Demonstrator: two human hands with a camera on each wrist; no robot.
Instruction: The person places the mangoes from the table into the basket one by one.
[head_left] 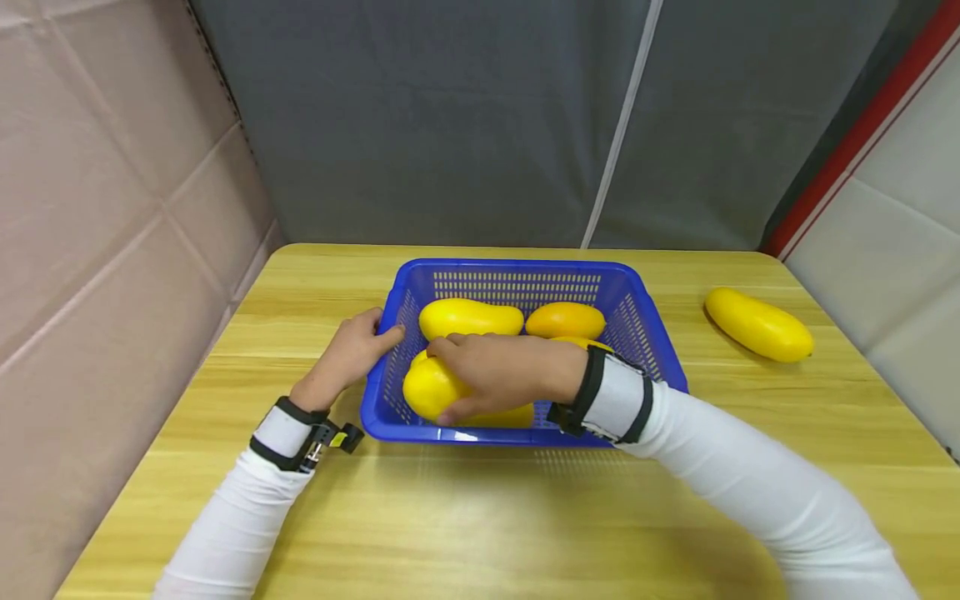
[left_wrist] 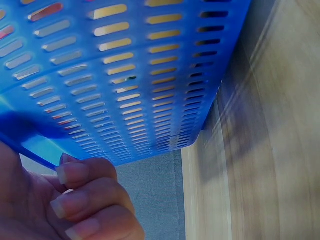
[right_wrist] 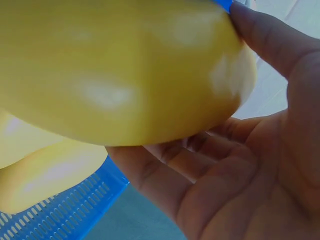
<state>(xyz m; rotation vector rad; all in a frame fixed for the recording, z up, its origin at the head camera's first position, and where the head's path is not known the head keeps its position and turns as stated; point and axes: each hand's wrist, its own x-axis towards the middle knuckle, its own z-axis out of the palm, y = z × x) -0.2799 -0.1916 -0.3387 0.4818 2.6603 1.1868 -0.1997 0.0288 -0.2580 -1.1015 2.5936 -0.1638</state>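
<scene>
a: where is the right hand (head_left: 498,371)?

b: it reaches into the blue plastic basket (head_left: 648,333) and its fingers and thumb curl round a yellow mango (head_left: 427,387) at the basket's near left corner. the right wrist view shows the fruit (right_wrist: 120,70) resting against the fingers (right_wrist: 165,170), thumb on the far side, so the hold is clamped on it.

a: is that mango alone in there?

b: no. another yellow fruit (head_left: 495,415) lies just under and beside it, a long mango (head_left: 470,317) lies at the back left, an orange-toned mango (head_left: 566,320) at the back right, and a sliver of one more shows behind the wrist.

a: and the left hand (head_left: 348,354)?

b: it rests against the basket's left wall from outside, fingertip touching the rim. the left wrist view shows the slotted wall (left_wrist: 125,75) close above curled fingers (left_wrist: 80,172); whether they truly pinch the rim, one cannot tell.

a: anything outside the basket?

b: a single yellow mango (head_left: 759,324) lies on the wooden table (head_left: 480,517), well apart to the right.
</scene>
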